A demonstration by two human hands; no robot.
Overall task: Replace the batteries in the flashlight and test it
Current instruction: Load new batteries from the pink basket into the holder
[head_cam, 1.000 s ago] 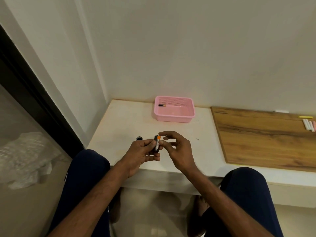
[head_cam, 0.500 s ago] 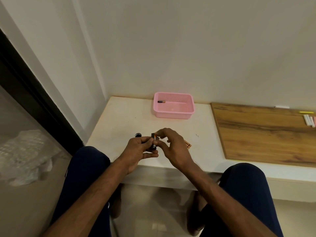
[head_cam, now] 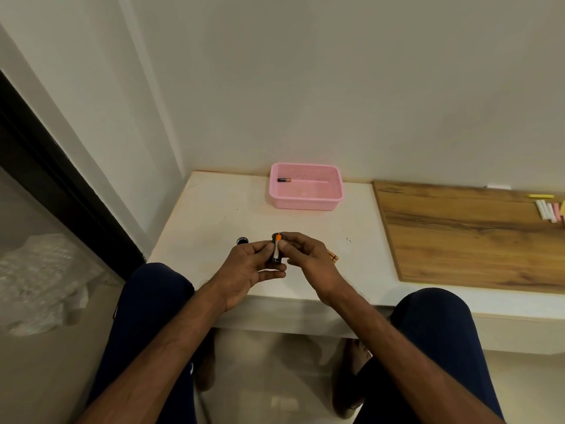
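Both hands meet over the near edge of the white table (head_cam: 220, 215). My left hand (head_cam: 247, 270) grips a small black battery holder (head_cam: 273, 261) with an orange-and-silver battery (head_cam: 277, 248) standing in it. My right hand (head_cam: 308, 258) pinches the top of that holder and battery from the right. A black flashlight part (head_cam: 243, 240) stands on the table just left of my left hand. More orange batteries (head_cam: 332, 256) lie on the table, partly hidden behind my right hand. Another battery (head_cam: 284, 180) lies in the pink basket (head_cam: 305, 200).
A wooden board (head_cam: 458, 237) covers the table's right part, with several chalk sticks (head_cam: 547, 209) at its far right. Walls close the back and left. A plastic bag (head_cam: 39, 280) lies on the floor at left. My knees are under the table's front edge.
My right hand closed in onto the battery and holder, then eased back; the orange battery shows again in the holder. The batteries lying behind my right hand came into view.
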